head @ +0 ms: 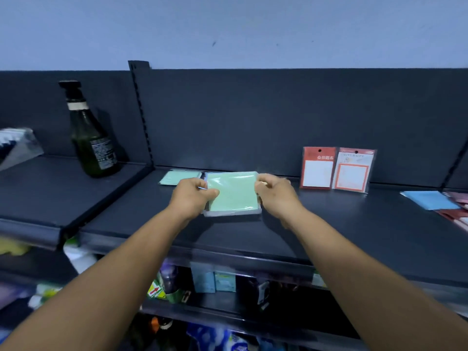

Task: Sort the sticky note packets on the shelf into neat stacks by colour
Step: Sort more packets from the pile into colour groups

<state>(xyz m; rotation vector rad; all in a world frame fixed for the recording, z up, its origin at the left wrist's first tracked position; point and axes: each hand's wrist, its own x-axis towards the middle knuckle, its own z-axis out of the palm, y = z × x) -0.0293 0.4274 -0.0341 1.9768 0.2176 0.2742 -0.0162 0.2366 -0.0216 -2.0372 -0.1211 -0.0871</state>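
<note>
A stack of pale green sticky note packets (pixel 234 195) sits on the dark shelf (pixel 329 231) in the middle. My left hand (pixel 193 197) grips its left edge with the thumb on top. My right hand (pixel 274 193) grips its right edge. Another green packet (pixel 178 178) lies flat just behind and to the left. Two red-and-white packets (pixel 335 171) lean upright against the back panel to the right. A blue packet (pixel 429 200) and reddish packets (pixel 455 211) lie at the far right.
A dark green bottle (pixel 92 138) stands on the adjoining shelf to the left, with a clear plastic bag (pixel 15 146) at the far left. Lower shelves hold mixed goods (pixel 212 278). A slotted upright (pixel 143 117) divides the two shelf bays.
</note>
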